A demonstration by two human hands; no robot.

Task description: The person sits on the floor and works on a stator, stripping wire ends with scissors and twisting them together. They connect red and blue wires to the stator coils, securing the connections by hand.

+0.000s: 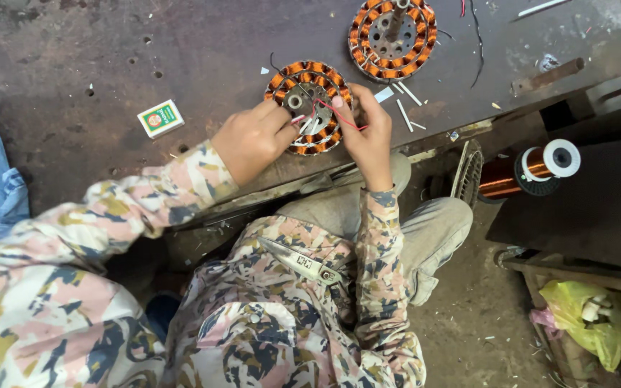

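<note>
L hand [251, 141] curled at stator [309, 108] 8 o'clock rim, grip unclear. R hand [365, 128] at 3 o'clock, pinching red wire [341, 116], prob. 2nd stator [392, 37] at 1 o'clock.

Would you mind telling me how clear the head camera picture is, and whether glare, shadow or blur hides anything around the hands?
Head view: soft, even light, no hard glare; the left hand and right hand on the near copper-wound stator are sharp. Head view: deep shadow under the workbench edge. Head view: the frame edges bend slightly, and the wire spool looks a little soft.
</note>
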